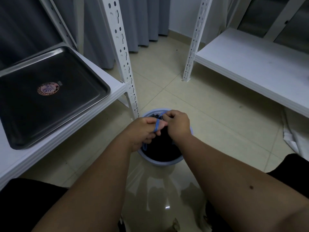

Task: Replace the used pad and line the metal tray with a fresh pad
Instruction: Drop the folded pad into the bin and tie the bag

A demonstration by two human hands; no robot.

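- Stainless metal tray [50,104] lies bare on the white shelf [115,88], up and well to the left of both hands; no pad is in it and no fresh pad is in view.
- Left hand [142,133] has its fingers curled, with a blue band [157,125] looped round 1 of them.
- Right hand [178,124] pinches the same band at its far end, just above the bin [160,162].
- Bin holds dark, crumpled material directly under both hands; whether that is the used pad I cannot tell.
- Judging by its look, the tray is stiff, light and slick: grip it by 2 opposite rims.
- A fresh pad would likely be soft and floppy, so hold it by its corners.
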